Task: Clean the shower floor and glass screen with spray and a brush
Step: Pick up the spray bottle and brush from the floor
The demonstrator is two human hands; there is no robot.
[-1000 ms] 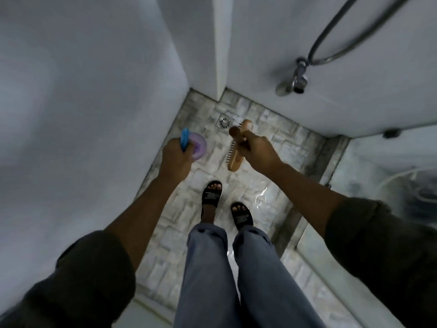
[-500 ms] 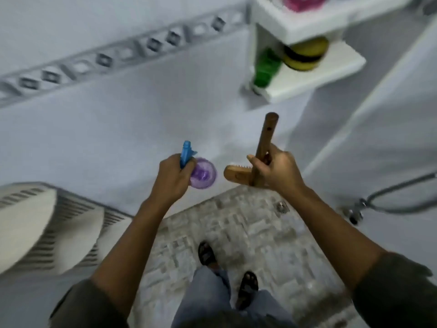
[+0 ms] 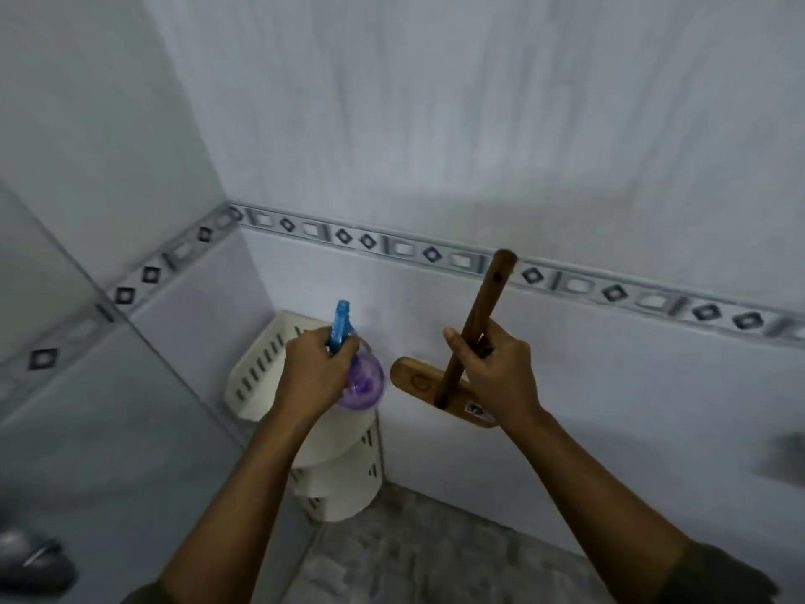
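One brush (image 3: 487, 296), handle up and rightward

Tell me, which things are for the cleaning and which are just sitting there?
For the job: purple spray bottle in the left hand; wooden brush in the right hand; shower floor.
Just there: white corner shelf; patterned tile border.

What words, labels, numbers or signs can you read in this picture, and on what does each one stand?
No text here can be read.
Sticker on the brush head: too blurred to read.
Round mark on the brush head: too faint to read.
Bottle: no label shows.
Wall border: diamond pattern only, no text.
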